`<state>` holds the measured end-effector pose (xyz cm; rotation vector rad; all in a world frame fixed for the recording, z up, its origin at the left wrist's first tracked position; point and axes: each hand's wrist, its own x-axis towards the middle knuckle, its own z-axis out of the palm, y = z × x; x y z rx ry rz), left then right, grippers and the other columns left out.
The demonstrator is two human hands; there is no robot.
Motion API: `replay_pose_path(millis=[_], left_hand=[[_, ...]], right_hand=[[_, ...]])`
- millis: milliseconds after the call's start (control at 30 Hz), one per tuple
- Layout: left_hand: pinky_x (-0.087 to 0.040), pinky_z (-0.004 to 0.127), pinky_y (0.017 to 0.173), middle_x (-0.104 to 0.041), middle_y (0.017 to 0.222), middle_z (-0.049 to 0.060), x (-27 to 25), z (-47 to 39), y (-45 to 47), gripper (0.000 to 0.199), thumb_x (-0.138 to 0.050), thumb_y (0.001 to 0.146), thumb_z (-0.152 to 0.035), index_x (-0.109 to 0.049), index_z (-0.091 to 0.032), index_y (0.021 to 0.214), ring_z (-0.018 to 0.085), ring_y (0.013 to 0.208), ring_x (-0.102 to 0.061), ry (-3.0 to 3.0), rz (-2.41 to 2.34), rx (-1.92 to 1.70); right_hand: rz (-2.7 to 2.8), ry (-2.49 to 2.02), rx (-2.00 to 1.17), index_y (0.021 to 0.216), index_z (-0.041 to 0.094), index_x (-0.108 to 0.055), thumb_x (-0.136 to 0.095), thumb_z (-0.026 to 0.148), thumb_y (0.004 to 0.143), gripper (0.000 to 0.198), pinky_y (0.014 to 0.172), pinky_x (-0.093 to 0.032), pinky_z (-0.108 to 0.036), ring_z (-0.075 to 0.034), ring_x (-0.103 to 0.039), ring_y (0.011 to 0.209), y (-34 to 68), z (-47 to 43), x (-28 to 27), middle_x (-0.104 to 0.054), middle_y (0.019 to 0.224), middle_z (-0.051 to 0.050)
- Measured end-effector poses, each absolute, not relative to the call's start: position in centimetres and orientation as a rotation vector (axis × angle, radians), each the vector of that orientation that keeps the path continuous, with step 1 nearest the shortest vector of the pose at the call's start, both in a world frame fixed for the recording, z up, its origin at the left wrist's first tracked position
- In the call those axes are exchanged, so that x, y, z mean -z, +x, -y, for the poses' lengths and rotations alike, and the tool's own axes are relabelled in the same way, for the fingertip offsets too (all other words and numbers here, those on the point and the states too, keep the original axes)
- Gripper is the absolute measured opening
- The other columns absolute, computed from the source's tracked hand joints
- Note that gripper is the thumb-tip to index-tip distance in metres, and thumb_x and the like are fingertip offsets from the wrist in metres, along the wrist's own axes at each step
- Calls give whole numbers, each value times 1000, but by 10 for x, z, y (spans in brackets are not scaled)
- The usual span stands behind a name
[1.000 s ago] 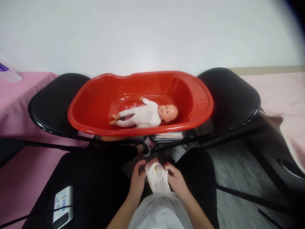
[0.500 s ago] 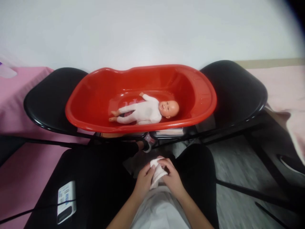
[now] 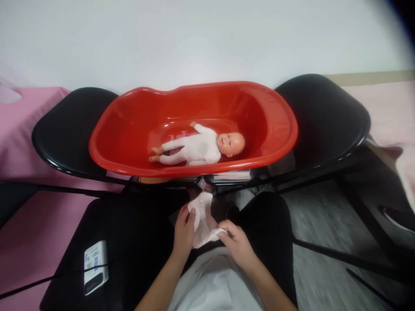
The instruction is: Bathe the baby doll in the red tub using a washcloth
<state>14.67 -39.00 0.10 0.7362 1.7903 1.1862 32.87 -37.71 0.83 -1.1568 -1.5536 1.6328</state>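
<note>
Between my hands, low in front of my lap, a thin white cloth (image 3: 203,218) hangs partly unfolded. My left hand (image 3: 184,231) pinches its left edge, and my right hand (image 3: 236,242) grips its lower right corner. Beyond the cloth stands a red baby bathtub (image 3: 136,129). A baby doll (image 3: 201,149) in a white suit lies on its back in the tub, head to the right and feet to the left. Neither hand touches the doll or the tub.
Black chairs (image 3: 74,134) flank the tub on both sides, under its ends. Beside my left leg, a white power bank (image 3: 96,268) with a cable lies on a black seat. Pink cloth (image 3: 29,242) covers the left side. Grey floor (image 3: 320,276) shows on the right.
The cloth was bunched up between both hands; now it is spread out. My left hand has moved left and my right hand slightly right, farther apart. The doll stays put.
</note>
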Motion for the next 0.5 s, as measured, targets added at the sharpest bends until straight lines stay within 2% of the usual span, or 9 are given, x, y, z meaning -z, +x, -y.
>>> replay_pose_path(millis=[67, 233, 400, 500], left_hand=[[-43, 30, 92, -67, 113, 9, -10, 386, 139, 44, -59, 87, -51, -69, -14, 109, 23, 105, -59, 754, -1779, -1188], [-45, 26, 69, -68, 87, 7, -27, 386, 139, 49, -65, 82, -56, -70, -11, 101, 18, 77, -60, 632, -1560, -1070], [-41, 22, 63, -66, 84, 5, -25, 390, 152, 46, -68, 81, -52, -71, -12, 104, 13, 71, -55, 541, -1385, -1066], [-40, 21, 64, -65, 83, 4, -23, 393, 159, 42, -67, 83, -49, -72, -12, 102, 12, 72, -53, 569, -1360, -1042]], right_hand=[[1386, -1164, -1747, 89, 20, -63, -57, 39, 93, 20, 67, -43, -23, -12, -54, 71, 330, 379, -5, -59, 79, 1], [1287, -1144, -1801, 91, 19, -68, -64, 42, 88, 24, 70, -44, -23, -13, -57, 77, 328, 380, -8, -63, 85, -1], [1197, -1218, -1699, 90, 19, -72, -68, 45, 83, 28, 69, -47, -25, -16, -61, 77, 319, 374, -19, -68, 86, -4], [1192, -1277, -1620, 90, 19, -72, -66, 45, 84, 28, 67, -47, -24, -15, -60, 75, 315, 368, -22, -68, 83, -3]])
